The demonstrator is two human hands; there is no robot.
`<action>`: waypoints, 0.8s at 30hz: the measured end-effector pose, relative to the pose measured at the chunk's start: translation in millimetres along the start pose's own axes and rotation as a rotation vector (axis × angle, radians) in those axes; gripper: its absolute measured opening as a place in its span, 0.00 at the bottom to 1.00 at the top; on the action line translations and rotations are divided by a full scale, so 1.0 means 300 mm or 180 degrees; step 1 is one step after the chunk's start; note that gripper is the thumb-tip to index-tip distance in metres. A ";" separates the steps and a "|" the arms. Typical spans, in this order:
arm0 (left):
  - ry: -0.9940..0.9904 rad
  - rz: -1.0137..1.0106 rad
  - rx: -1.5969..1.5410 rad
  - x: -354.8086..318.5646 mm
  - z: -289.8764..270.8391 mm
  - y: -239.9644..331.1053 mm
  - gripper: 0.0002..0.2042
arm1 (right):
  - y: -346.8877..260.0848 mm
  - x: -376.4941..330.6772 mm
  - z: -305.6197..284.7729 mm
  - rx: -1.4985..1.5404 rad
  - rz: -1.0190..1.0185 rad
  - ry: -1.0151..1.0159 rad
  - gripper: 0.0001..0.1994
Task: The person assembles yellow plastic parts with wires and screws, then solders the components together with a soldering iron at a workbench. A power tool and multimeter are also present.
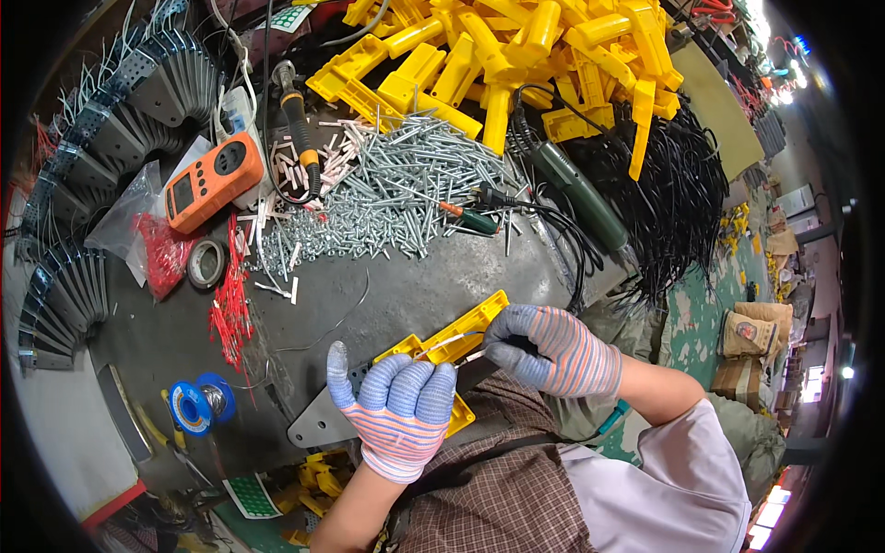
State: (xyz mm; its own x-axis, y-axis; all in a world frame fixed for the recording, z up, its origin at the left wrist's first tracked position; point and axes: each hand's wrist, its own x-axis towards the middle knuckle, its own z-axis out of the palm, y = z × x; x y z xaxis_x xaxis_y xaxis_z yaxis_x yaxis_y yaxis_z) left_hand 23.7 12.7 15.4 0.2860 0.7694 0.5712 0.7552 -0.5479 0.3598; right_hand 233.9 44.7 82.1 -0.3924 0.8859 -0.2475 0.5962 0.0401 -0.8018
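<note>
In front of me lies a yellow plastic housing (470, 330), angled up to the right. My left hand (398, 415), in a striped knit glove, has its fingers bent over the housing's lower left part, with one outer finger raised. A grey metal plate (321, 422) with holes sticks out beside that hand. My right hand (558, 352), gloved alike, is closed in a pinch at the housing's right end. A thin white wire (442, 345) runs along the housing from the left fingertips to the right ones. Those right fingertips partly hide what they grip.
Behind lie screws (406, 175), yellow housings (498, 46) and black cables (678, 194). A green electric tool (579, 195), soldering iron (297, 129), orange meter (214, 182), red wires (230, 309) and solder spool (201, 404) surround the work spot. Metal plates (64, 304) stand left.
</note>
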 end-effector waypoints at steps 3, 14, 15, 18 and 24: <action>0.0081 0.0022 -0.0036 -0.003 0.002 0.002 0.10 | 0.001 0.006 -0.002 -0.0020 0.0048 -0.0213 0.11; 0.0064 -0.0320 -0.0631 0.022 -0.015 -0.023 0.13 | 0.021 0.034 0.027 -0.1019 -0.1171 0.0352 0.09; 0.0127 -0.0508 -0.0851 0.032 -0.035 -0.028 0.15 | 0.019 0.034 0.023 -0.1023 -0.1184 0.0352 0.09; -0.0794 -0.0702 -0.0996 0.112 -0.071 -0.090 0.15 | 0.001 0.024 0.021 -0.1689 -0.1576 0.0452 0.08; -0.2051 -0.0621 -0.1831 0.196 -0.041 -0.185 0.08 | -0.086 0.029 0.131 -0.1921 -0.1588 0.0903 0.10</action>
State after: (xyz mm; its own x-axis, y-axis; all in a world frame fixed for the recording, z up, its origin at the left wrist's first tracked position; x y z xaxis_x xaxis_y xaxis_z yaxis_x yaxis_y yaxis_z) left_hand -8.6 84.2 38.1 0.5909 0.8067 -0.0033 0.4612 -0.3344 0.8219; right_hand 187.6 33.3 79.4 -0.5669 0.7779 0.2710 0.7038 0.6283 -0.3315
